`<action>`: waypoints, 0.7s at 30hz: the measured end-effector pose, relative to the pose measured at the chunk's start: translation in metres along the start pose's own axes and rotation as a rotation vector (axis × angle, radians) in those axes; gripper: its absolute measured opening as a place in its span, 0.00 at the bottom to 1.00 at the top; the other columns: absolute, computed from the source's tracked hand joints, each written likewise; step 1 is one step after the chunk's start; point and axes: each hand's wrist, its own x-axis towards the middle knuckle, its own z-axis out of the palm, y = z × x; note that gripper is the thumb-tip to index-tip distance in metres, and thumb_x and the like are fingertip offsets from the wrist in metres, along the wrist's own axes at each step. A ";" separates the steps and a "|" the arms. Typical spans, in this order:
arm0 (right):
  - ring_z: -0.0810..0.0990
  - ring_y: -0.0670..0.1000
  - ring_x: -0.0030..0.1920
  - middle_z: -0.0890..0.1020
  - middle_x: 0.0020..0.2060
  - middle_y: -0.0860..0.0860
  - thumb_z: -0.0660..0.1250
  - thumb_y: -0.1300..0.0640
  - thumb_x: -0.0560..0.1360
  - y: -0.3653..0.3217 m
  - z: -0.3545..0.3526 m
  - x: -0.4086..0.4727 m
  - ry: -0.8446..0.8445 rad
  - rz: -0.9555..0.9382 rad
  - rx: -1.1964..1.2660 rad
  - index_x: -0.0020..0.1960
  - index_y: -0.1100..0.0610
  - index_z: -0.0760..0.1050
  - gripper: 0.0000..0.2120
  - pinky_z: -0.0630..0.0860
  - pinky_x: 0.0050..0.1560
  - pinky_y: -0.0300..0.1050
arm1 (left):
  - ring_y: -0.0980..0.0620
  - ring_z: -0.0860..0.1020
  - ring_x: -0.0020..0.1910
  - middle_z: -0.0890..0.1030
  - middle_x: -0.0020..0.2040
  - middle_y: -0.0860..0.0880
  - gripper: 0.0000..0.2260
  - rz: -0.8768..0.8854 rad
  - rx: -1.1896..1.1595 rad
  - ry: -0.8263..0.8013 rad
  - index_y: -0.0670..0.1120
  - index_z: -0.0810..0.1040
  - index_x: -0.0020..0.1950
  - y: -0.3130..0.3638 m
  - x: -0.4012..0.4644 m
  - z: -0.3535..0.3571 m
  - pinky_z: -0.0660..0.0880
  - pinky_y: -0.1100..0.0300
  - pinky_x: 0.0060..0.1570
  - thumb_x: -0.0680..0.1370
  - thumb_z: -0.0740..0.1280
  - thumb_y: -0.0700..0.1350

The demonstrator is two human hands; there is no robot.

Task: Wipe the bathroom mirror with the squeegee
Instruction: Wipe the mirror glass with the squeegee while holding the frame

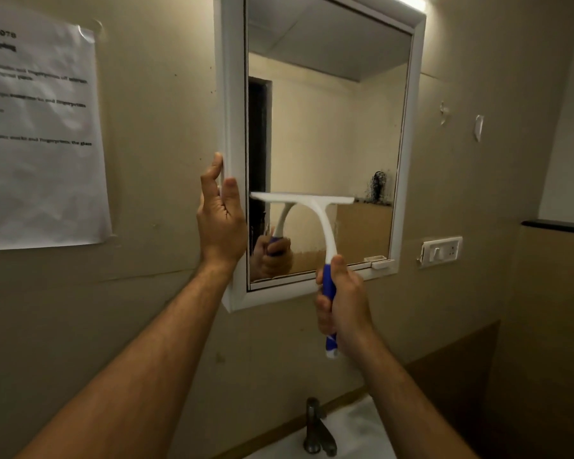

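A white-framed mirror [328,127] hangs on the beige wall. My right hand [343,303] grips the blue handle of a white squeegee [315,210]. Its blade lies level against the lower half of the glass, near the left side. My left hand [221,220] holds the mirror frame's left edge, thumb on the front and fingers round the side. The glass reflects the squeegee and my gripping hand.
A printed paper sheet [37,137] is taped to the wall on the left. A switch plate [441,250] sits right of the mirror, with a dark ledge [557,226] beyond. Below are a metal tap [317,429] and a white basin [362,435].
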 end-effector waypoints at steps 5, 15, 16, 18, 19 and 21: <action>0.65 0.46 0.21 0.70 0.22 0.47 0.54 0.32 0.70 0.041 -0.011 -0.030 0.019 0.070 -0.054 0.44 0.57 0.73 0.27 0.64 0.21 0.39 | 0.47 0.72 0.66 0.67 0.72 0.51 0.19 -0.006 0.019 -0.001 0.54 0.60 0.74 0.002 0.000 0.001 0.74 0.49 0.59 0.83 0.51 0.54; 0.64 0.46 0.21 0.70 0.24 0.47 0.51 0.35 0.78 -0.005 -0.002 -0.008 0.022 0.023 -0.044 0.43 0.55 0.74 0.25 0.62 0.22 0.39 | 0.51 0.70 0.67 0.68 0.72 0.50 0.19 -0.017 -0.007 -0.025 0.55 0.61 0.73 -0.003 0.001 0.001 0.71 0.63 0.56 0.83 0.51 0.56; 0.64 0.46 0.21 0.70 0.24 0.47 0.51 0.36 0.78 0.002 -0.003 -0.011 0.020 0.040 -0.045 0.44 0.55 0.74 0.25 0.63 0.22 0.39 | 0.50 0.71 0.67 0.67 0.72 0.50 0.19 -0.018 -0.007 -0.028 0.55 0.61 0.73 -0.003 0.001 0.001 0.71 0.60 0.56 0.83 0.50 0.56; 0.65 0.46 0.22 0.70 0.24 0.47 0.52 0.37 0.79 0.021 -0.009 -0.021 0.028 0.081 -0.053 0.44 0.55 0.74 0.24 0.63 0.22 0.39 | 0.52 0.69 0.67 0.67 0.72 0.50 0.19 -0.015 -0.006 -0.026 0.54 0.61 0.73 -0.003 0.001 0.000 0.68 0.61 0.57 0.83 0.51 0.55; 0.65 0.46 0.22 0.70 0.23 0.47 0.52 0.37 0.79 0.031 -0.012 -0.027 0.032 0.100 -0.063 0.44 0.55 0.73 0.24 0.63 0.23 0.39 | 0.52 0.70 0.67 0.67 0.72 0.50 0.19 -0.015 -0.004 -0.021 0.54 0.61 0.73 -0.002 0.000 0.000 0.68 0.62 0.57 0.83 0.51 0.55; 0.65 0.46 0.22 0.70 0.23 0.47 0.52 0.38 0.79 0.046 -0.018 -0.038 0.029 0.132 -0.087 0.44 0.56 0.73 0.23 0.64 0.23 0.39 | 0.51 0.71 0.66 0.68 0.72 0.50 0.19 -0.013 0.005 -0.004 0.53 0.62 0.73 0.000 0.000 0.001 0.70 0.61 0.56 0.83 0.51 0.54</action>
